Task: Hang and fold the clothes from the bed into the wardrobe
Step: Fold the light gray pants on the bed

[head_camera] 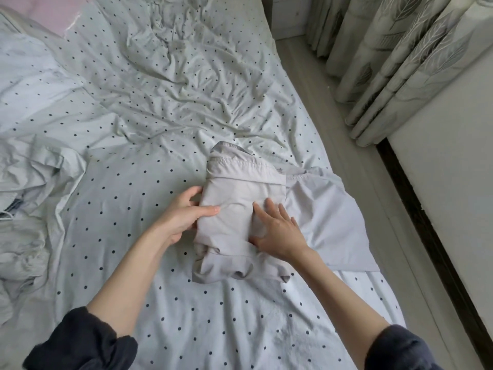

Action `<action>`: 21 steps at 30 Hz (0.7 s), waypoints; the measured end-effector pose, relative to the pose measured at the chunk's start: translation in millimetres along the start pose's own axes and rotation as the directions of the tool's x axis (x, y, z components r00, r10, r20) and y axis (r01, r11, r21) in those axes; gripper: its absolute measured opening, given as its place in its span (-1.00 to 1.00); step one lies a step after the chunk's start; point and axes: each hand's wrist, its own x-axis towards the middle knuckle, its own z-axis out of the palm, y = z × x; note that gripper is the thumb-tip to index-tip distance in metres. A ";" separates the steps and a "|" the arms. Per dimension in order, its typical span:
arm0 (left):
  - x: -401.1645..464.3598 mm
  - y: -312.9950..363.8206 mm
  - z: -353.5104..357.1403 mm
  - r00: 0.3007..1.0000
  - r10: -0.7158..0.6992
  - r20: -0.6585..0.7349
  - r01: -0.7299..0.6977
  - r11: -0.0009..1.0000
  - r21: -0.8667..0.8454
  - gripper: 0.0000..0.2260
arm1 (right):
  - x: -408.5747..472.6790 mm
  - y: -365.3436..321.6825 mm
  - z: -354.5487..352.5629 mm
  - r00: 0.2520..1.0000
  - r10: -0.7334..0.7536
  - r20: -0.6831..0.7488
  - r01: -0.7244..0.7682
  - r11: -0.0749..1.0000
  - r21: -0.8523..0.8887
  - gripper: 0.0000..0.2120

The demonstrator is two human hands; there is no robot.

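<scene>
A pale grey garment (234, 198) lies partly folded into a narrow bundle on the polka-dot bed sheet (160, 303). One unfolded part of it spreads flat to the right (328, 214). My left hand (184, 214) grips the bundle's left edge, thumb on top and fingers tucked beneath. My right hand (277, 231) rests flat on the bundle's right side, fingers spread and pressing the cloth down. Both forearms are bare with dark sleeves pushed up.
A crumpled dotted duvet (32, 161) is heaped at the left, with a dark-striped item (13, 206) peeking from it. The bed's right edge borders a light floor strip (354, 161). Leaf-print curtains (394, 57) hang at the right.
</scene>
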 end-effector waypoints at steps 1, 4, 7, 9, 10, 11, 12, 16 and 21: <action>-7.6 5.2 -7.0 1.000 0.002 -0.015 -0.001 1.000 0.004 -0.64 | -1.8 -9.7 -1.7 1.000 -0.021 0.001 0.021 1.000 0.018 -0.26; -29.1 17.0 -37.7 0.997 0.016 -0.069 -0.016 1.000 -0.002 -0.66 | -7.4 -44.4 -5.2 0.996 -0.085 0.041 0.078 0.987 0.140 -0.24; -48.3 23.9 -74.1 0.994 0.019 -0.104 -0.018 1.000 0.015 -0.69 | -8.9 -81.3 -5.0 0.986 -0.145 0.077 0.128 0.972 0.197 -0.24; -62.0 28.2 -100.3 0.987 0.040 -0.158 -0.033 0.998 0.045 -0.64 | -5.5 -109.4 1.5 0.979 -0.180 0.096 0.149 0.953 0.264 -0.23; -65.0 28.6 -111.3 0.981 0.062 -0.187 -0.052 0.997 0.054 -0.58 | -3.5 -120.8 6.1 0.976 -0.194 0.101 0.154 0.937 0.312 -0.22; -72.4 30.6 -127.7 0.968 0.085 -0.235 -0.075 0.996 0.053 -0.51 | -1.4 -139.0 12.9 0.969 -0.223 0.103 0.171 0.915 0.365 -0.22; -77.5 31.1 -141.4 0.953 0.116 -0.278 -0.105 0.993 0.055 -0.45 | 1.0 -154.1 20.7 0.963 -0.250 0.102 0.187 0.891 0.414 -0.22; -84.0 27.2 -154.8 0.887 0.205 -0.414 -0.127 0.970 0.208 -0.50 | 10.5 -183.1 40.7 0.948 -0.302 0.100 0.186 0.781 0.597 -0.34; -67.0 9.7 -123.7 0.893 0.201 -0.404 -0.046 0.932 0.360 -0.51 | 22.6 -156.5 43.6 0.964 -0.169 0.204 -0.122 0.399 0.909 -0.55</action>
